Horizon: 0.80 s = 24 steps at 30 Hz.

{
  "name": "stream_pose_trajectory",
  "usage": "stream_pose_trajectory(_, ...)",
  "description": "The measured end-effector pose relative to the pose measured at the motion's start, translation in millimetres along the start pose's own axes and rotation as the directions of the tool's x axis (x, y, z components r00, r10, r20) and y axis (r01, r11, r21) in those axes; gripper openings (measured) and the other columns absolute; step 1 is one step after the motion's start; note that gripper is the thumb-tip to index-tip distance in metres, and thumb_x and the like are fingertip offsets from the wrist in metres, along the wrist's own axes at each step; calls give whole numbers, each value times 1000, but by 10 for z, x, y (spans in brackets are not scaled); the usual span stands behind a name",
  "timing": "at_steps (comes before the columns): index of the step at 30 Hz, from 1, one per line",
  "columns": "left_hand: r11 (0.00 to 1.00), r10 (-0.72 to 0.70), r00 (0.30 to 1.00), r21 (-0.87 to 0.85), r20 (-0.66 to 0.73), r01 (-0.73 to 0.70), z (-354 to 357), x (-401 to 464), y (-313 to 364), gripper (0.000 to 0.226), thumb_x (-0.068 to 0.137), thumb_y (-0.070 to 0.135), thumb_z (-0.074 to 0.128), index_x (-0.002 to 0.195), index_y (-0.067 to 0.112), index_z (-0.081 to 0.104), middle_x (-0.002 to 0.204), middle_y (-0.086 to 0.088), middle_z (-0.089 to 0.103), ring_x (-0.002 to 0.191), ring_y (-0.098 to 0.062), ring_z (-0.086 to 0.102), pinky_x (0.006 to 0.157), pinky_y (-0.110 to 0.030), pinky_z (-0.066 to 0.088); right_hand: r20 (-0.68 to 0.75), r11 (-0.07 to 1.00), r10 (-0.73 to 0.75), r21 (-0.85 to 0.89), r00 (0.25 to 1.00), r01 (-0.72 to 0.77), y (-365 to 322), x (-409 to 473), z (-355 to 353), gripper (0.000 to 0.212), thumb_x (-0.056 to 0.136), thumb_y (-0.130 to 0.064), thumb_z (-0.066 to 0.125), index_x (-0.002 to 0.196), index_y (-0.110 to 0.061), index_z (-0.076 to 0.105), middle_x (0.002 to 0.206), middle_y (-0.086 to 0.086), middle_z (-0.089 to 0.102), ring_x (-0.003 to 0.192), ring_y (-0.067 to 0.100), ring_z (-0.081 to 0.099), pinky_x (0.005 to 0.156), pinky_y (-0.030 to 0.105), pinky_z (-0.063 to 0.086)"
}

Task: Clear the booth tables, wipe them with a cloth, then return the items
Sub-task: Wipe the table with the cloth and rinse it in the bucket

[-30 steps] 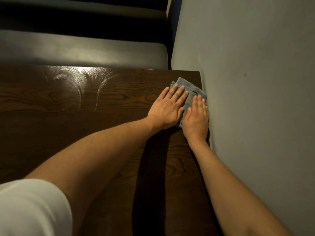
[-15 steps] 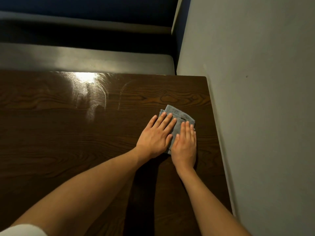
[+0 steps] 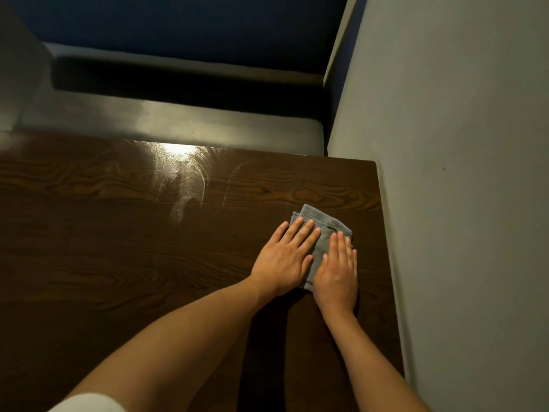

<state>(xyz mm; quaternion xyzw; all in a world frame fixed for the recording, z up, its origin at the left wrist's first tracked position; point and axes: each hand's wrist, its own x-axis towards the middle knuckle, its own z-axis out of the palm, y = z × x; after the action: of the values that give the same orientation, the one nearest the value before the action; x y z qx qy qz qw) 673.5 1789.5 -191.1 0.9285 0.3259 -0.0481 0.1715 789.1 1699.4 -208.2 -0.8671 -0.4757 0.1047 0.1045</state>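
Both hands lie flat, fingers straight, side by side on the cloth [image 3: 323,233]: left hand [image 3: 286,260] angled toward the wall, right hand [image 3: 337,272] just beside it. The cloth is grey, folded, nubby, its long axis running away and slightly left. It lies on the dark wood table [image 3: 118,248] near the wall [image 3: 460,203]. Beyond, a bench [image 3: 178,123].

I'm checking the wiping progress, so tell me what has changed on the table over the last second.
Both hands slid the grey cloth back from the far corner by the wall, toward the person, along the table. Nothing was taken hold of or let go. As before, the left hand and right hand press flat on the cloth side by side, and streaks show near the far edge.
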Motion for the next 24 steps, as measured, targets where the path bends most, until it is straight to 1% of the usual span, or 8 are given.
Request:
stream_pose_trajectory(2,1000,-1,1000,6,-6,1,-31,212,51,60,108,42,19,161,23,-1,168,0,-6,154,-19,-12,123,-38,-12,-18,1000,12,1,1000,-12,88,203,-37,51,105,-16,37,154,-4,31,161,12,30,152,25,21,123,39,12)
stream_pose_trajectory(3,1000,-5,1000,11,-13,5,-44,319,67,60,108,42,20,161,23,1,169,-1,-3,155,-19,-11,123,-39,-11,-23,1000,16,0,1000,-16,120,321,-49,52,104,-14,39,154,-4,31,161,12,30,152,25,21,124,40,12)
stream_pose_trajectory(6,1000,-25,999,16,-25,26,-82,590,110,59,108,41,21,162,23,3,169,-1,-1,156,-20,-7,123,-40,-10,-25,1000,28,-11,999,-28,189,610,-84,52,104,-14,37,155,-5,28,163,11,27,153,24,17,124,38,9)
stream_pose_trajectory(9,998,-58,998,23,-38,59,-120,793,75,59,108,41,21,162,23,4,169,0,0,156,-19,-6,123,-40,-10,-42,1000,2,-6,999,-2,194,871,-102,52,105,-12,37,155,-4,28,162,12,27,153,24,17,124,37,8)
stream_pose_trajectory(13,993,-117,991,11,-73,118,-134,876,-64,59,107,42,21,162,25,7,169,0,4,156,-17,-2,125,-43,-4,-13,996,-91,-10,996,91,137,1132,-116,51,106,-15,33,155,-5,27,163,11,25,153,24,16,123,33,4)
stream_pose_trajectory(17,985,-173,980,7,-98,175,-175,864,-283,59,107,43,19,162,25,7,169,1,5,156,-17,-1,126,-44,-3,19,981,-195,7,981,195,4,1318,-107,50,107,-18,35,155,-6,29,162,11,27,152,24,19,125,37,9)
stream_pose_trajectory(22,974,-221,969,23,-109,225,-253,785,-613,68,98,48,2,162,25,8,170,1,5,156,-16,0,126,-45,-1,52,962,-271,-28,961,273,-346,1409,-60,52,107,-25,35,157,-14,26,164,8,23,153,23,15,124,38,8)
stream_pose_trajectory(24,969,-243,963,21,-119,247,-270,708,-756,69,98,49,1,162,25,9,170,1,5,156,-16,0,126,-46,-1,64,953,-298,-42,952,301,-496,1413,-25,53,107,-27,35,157,-17,26,165,7,22,154,24,14,124,39,7)
